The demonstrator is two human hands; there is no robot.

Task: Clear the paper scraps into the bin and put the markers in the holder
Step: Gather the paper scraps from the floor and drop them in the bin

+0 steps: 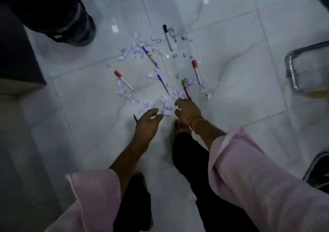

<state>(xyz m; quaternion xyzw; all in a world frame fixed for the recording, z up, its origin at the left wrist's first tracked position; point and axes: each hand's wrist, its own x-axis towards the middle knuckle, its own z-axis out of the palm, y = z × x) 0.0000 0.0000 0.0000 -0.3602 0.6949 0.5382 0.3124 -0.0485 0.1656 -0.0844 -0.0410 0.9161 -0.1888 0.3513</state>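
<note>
Your left hand [148, 120] and right hand [187, 110] are both down at the near edge of the scraps [166, 105], fingers loosely curled and spread, neither gripping anything as far as the view shows. The scraps lie scattered over the floor [240, 92] from just past your fingertips out to the far black marker [167, 37], thickest right between your hands.

They look light, soft and crumpled, and the tile looks glossy, so they will likely slide and flutter rather than stay put. Cup both palms and rake them together into a heap, then scoop from underneath; pinching one by one would be slow.

The markers are stiff and round and may roll on this floor. Take each by the middle of its barrel: the red one on the left [123, 80], the red one on the right [196, 72], the black one far off. Thinner pens [151, 57] lie among the scraps.

No holder is recognisable here; the dark bag [67, 18] at far left may be the bin, though you cannot be sure.
</note>
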